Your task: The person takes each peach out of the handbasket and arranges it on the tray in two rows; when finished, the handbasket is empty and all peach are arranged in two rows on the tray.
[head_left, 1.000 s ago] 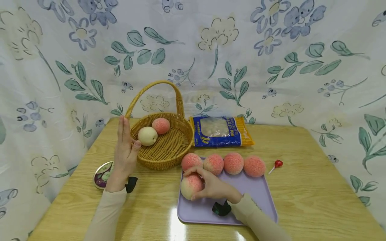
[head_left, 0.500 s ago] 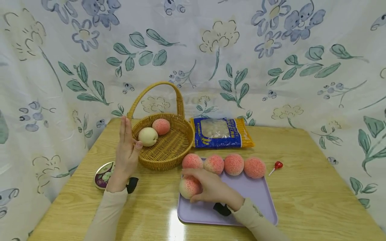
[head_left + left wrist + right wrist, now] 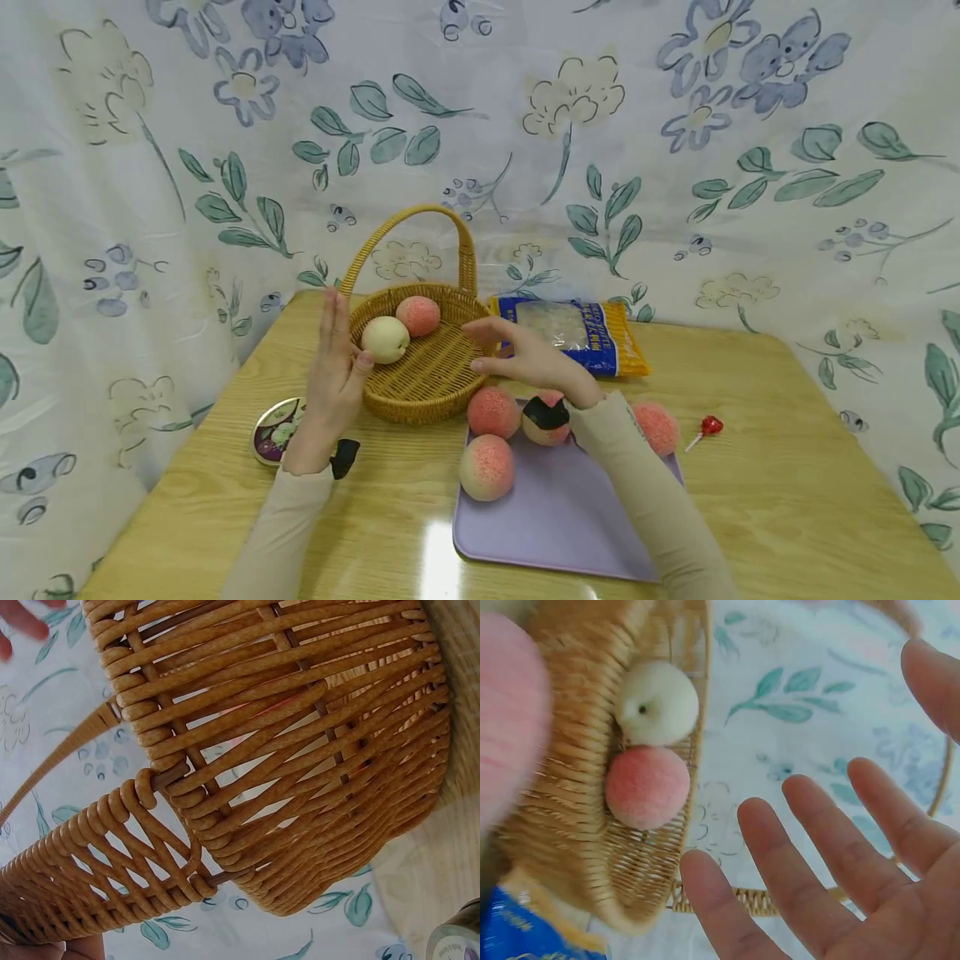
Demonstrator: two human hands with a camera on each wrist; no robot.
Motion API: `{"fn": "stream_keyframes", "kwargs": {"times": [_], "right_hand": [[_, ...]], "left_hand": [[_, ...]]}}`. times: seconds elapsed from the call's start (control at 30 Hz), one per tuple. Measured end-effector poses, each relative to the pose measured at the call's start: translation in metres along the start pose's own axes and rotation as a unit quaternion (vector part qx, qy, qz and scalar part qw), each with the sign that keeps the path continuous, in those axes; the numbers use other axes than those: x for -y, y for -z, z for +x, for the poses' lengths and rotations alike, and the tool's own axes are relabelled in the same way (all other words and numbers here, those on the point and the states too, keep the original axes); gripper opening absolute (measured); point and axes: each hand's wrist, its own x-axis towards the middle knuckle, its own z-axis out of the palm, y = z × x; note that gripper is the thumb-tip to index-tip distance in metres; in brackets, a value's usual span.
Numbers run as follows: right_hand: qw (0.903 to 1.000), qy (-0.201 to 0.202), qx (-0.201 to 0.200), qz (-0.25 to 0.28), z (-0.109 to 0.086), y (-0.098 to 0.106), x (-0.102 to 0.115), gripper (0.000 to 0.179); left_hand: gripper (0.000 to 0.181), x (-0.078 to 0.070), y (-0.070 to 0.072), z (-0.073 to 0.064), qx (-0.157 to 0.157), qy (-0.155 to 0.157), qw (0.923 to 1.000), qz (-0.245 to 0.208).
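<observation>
My left hand is upright at the left side of the wicker basket, fingers straight beside the handle. In the left wrist view, its fingertips are right at the handle, partly hidden by it. My right hand hangs over the basket's right rim, fingers spread and holding nothing. Inside the basket lie a pale yellow-white fruit with a small dark dimple and a pink peach. A pink-and-cream peach rests at the left of the lilac tray.
Several more peaches line the tray's far edge, partly hidden by my right arm. Behind them lies a blue-and-yellow packet. A red lollipop lies to the right, a round patterned tin at the left. A floral curtain hangs behind.
My right hand has let go of the pink-and-cream peach at the tray's left and moved up and forward to the basket's right rim. My left hand keeps its place.
</observation>
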Motion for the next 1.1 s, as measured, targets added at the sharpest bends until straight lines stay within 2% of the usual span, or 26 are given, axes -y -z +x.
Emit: {"fn": "stream_keyframes", "kwargs": {"times": [0.13, 0.37, 0.57, 0.7, 0.8, 0.93, 1.0, 1.1], "right_hand": [[0.9997, -0.016, -0.010, -0.013, 0.040, 0.004, 0.002, 0.048], [0.9983, -0.054, -0.018, -0.013, 0.100, -0.008, -0.001, 0.046], [0.9989, -0.037, -0.027, -0.008, 0.138, -0.027, -0.017, 0.049], [0.9973, -0.067, -0.017, -0.021, 0.152, -0.044, -0.034, 0.051], [0.9917, -0.082, -0.018, -0.097, 0.156, -0.056, -0.044, 0.052], [0.9778, -0.079, -0.044, -0.189, 0.159, -0.062, -0.044, 0.053], [0.9768, -0.091, -0.038, -0.190, 0.160, -0.062, -0.042, 0.058], [0.9824, -0.105, 0.007, -0.154, 0.161, -0.063, -0.042, 0.066]], "left_hand": [[0.064, -0.001, 0.001, -0.002, 0.005, -0.002, 1.0000, 0.003], [0.064, 0.000, 0.004, -0.003, 0.007, 0.000, 1.0000, 0.004], [0.063, -0.002, -0.001, -0.004, 0.009, 0.005, 0.9999, 0.000], [0.063, -0.004, -0.004, -0.009, 0.010, 0.002, 0.9999, 0.004], [0.063, -0.005, -0.004, -0.011, 0.015, 0.003, 0.9999, 0.007], [0.063, -0.006, -0.001, -0.009, 0.023, 0.012, 0.9996, 0.010], [0.063, -0.005, 0.001, -0.008, 0.024, 0.016, 0.9995, 0.014], [0.062, -0.002, 0.005, -0.007, 0.021, 0.016, 0.9995, 0.019]]}}
